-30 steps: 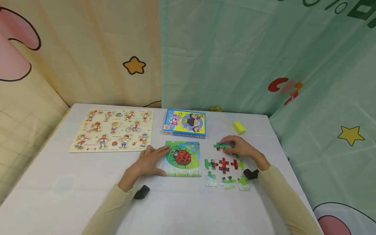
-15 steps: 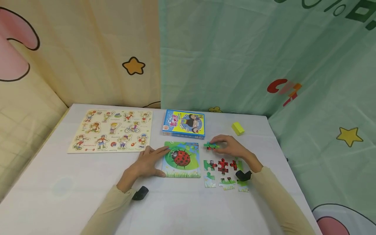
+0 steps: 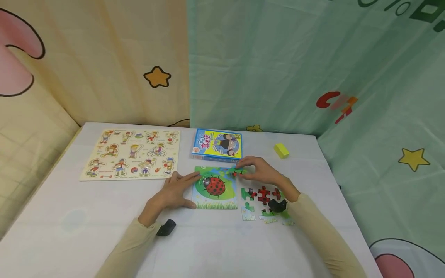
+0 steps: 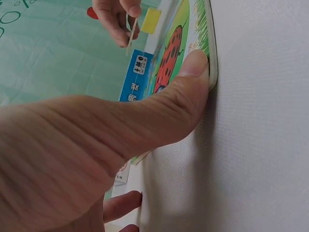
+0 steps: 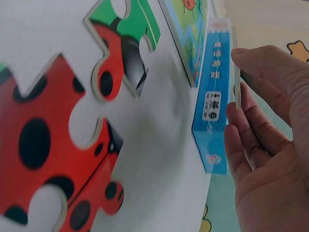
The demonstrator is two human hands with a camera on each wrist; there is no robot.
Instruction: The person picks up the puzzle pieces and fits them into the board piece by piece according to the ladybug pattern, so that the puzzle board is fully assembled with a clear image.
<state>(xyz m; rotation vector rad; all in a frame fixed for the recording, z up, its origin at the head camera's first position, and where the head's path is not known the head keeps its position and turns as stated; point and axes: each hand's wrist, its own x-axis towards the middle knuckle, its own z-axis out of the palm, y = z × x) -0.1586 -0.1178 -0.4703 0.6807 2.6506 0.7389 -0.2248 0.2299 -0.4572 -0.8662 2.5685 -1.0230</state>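
Observation:
My left hand (image 3: 175, 194) lies at the left side of a square board with a ladybug picture (image 3: 216, 200). Its fingers stretch onto the board's upper left, and in the left wrist view the thumb (image 4: 194, 65) presses the near corner. My right hand (image 3: 263, 171) pinches a green and red jigsaw piece (image 3: 236, 173) between thumb and fingers, over the board's upper right corner. Seen edge-on in the right wrist view, the held piece (image 5: 237, 79) is thin and raised off the table. Several loose ladybug jigsaw pieces (image 3: 264, 195) lie in rows right of the board, partly hidden by the right wrist's camera.
A blue and yellow box (image 3: 217, 145) lies just behind the ladybug board. Further left is a large board with sports figures (image 3: 133, 158). At the back right sits a small yellow block (image 3: 281, 151). Curtains (image 3: 260, 77) hang behind the white table (image 3: 208, 247).
My right hand has carried the pinched piece leftward, from above the loose pieces to over the ladybug board's upper right corner. The left hand has stayed in place.

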